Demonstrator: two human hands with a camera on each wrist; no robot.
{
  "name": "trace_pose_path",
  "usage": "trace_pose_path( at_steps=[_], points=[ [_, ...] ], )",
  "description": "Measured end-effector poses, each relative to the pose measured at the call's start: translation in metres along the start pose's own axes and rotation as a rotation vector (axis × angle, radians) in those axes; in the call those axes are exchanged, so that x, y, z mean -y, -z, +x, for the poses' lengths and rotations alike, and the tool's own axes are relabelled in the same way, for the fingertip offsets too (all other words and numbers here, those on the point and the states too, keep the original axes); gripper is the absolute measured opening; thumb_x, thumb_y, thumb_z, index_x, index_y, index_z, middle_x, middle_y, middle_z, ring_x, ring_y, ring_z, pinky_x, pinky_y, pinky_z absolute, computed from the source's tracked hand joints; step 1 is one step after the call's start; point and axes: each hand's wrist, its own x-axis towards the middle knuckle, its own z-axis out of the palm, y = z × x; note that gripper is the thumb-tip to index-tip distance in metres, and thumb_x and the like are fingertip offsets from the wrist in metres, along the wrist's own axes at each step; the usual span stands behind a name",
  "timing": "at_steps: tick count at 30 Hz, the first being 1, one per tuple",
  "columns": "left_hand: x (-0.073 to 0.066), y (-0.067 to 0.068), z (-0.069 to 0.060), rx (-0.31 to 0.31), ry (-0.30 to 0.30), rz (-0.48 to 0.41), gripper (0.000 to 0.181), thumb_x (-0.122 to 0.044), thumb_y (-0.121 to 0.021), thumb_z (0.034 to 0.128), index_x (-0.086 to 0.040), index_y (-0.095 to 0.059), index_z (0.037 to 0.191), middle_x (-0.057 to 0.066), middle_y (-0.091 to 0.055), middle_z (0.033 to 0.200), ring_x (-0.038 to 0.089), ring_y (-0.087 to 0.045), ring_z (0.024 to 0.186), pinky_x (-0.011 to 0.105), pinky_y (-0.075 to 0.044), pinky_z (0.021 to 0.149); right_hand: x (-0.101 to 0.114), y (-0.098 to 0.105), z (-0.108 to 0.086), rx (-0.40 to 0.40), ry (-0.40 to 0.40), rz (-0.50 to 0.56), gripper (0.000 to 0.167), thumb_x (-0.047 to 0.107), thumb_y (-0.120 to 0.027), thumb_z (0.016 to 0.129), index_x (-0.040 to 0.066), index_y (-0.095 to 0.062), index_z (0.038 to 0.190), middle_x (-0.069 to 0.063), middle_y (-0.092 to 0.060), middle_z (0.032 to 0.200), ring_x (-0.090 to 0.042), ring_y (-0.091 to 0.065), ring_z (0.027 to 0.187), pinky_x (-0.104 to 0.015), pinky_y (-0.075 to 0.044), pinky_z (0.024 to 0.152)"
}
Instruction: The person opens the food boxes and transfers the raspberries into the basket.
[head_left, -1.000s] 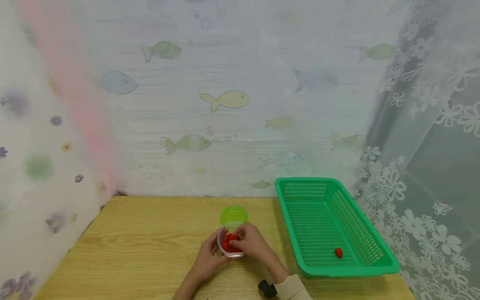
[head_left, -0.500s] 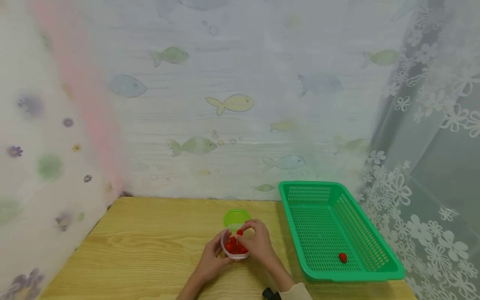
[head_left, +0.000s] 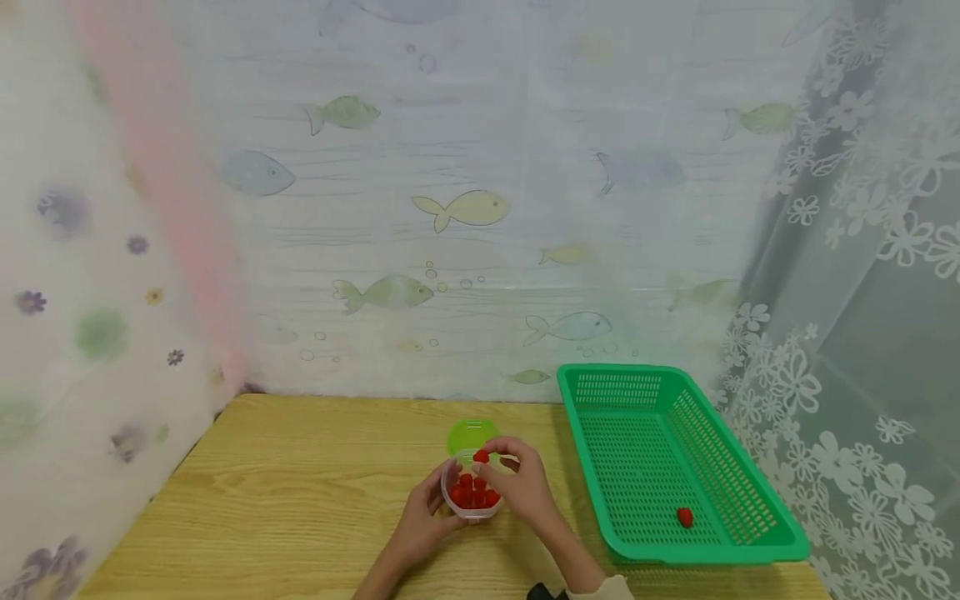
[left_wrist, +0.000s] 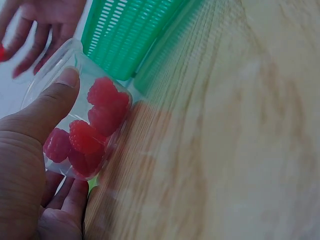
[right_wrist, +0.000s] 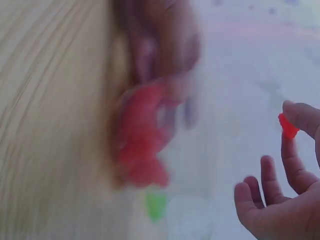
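My left hand (head_left: 422, 518) grips a clear plastic cup (head_left: 472, 513) on the wooden table, thumb on one side and fingers round the other. Several red raspberries (left_wrist: 86, 136) lie inside the cup, seen through its wall in the left wrist view. Above the cup's rim my right hand (head_left: 523, 487) pinches one raspberry (right_wrist: 288, 127) between thumb and index finger, its other fingers held apart. In the right wrist view the cup and left hand are blurred. Just behind the cup lies a bright green lid (head_left: 467, 435).
A green perforated basket (head_left: 630, 450) stands at the right of the table (head_left: 315, 475), with one raspberry (head_left: 685, 517) on its floor. Curtains with fish and flower prints hang behind and at both sides.
My right hand has risen out of the cup with a raspberry between its fingertips. The left hand keeps its hold on the cup. The head view has shifted slightly.
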Motion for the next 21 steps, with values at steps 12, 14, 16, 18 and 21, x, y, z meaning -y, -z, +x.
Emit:
trace_pose_path(
  at_steps=[12,14,16,18,21],
  points=[
    [-0.001,-0.001,-0.001,0.005,0.016,-0.01,0.091,-0.01,-0.086,0.0819,0.0,-0.035,0.156,0.024,-0.047,0.152,0.039,-0.04,0.145,0.038,-0.037,0.118,0.052,0.023,-0.021,0.189,-0.044,0.162,0.025,0.012,-0.073,0.094,-0.001,-0.069,0.115,-0.012,-0.066,0.121,-0.022,-0.059,0.119,-0.032,-0.05,0.106],
    [-0.002,0.0,-0.002,0.003,0.018,-0.005,0.09,-0.011,-0.086,0.082,0.0,-0.036,0.156,0.024,-0.047,0.152,0.04,-0.04,0.145,0.041,-0.037,0.118,0.058,0.03,-0.026,0.226,-0.047,0.204,0.028,0.011,-0.072,0.095,-0.003,-0.067,0.119,-0.011,-0.065,0.122,-0.022,-0.061,0.117,-0.028,-0.053,0.102],
    [-0.002,0.0,-0.002,0.002,0.016,0.0,0.091,-0.011,-0.086,0.0819,0.0,-0.035,0.156,0.025,-0.048,0.151,0.041,-0.04,0.145,0.043,-0.036,0.118,0.062,0.038,-0.031,0.255,-0.056,0.24,0.03,0.012,-0.071,0.096,-0.004,-0.065,0.121,-0.011,-0.063,0.126,-0.023,-0.063,0.114,-0.026,-0.055,0.098],
    [-0.002,-0.001,-0.002,0.004,0.014,0.003,0.091,-0.01,-0.086,0.0819,0.001,-0.035,0.156,0.026,-0.048,0.151,0.041,-0.04,0.145,0.043,-0.036,0.118,0.067,0.047,-0.034,0.268,-0.065,0.27,0.032,0.011,-0.071,0.096,-0.005,-0.064,0.123,-0.011,-0.061,0.128,-0.023,-0.064,0.114,-0.027,-0.057,0.096],
    [-0.002,-0.001,-0.002,0.007,0.018,0.003,0.091,-0.009,-0.086,0.0813,0.001,-0.034,0.156,0.026,-0.047,0.151,0.041,-0.039,0.145,0.043,-0.035,0.118,0.072,0.061,-0.037,0.259,-0.058,0.267,0.031,0.009,-0.072,0.095,-0.005,-0.064,0.121,-0.011,-0.06,0.131,-0.02,-0.063,0.117,-0.027,-0.057,0.096]
  ],
)
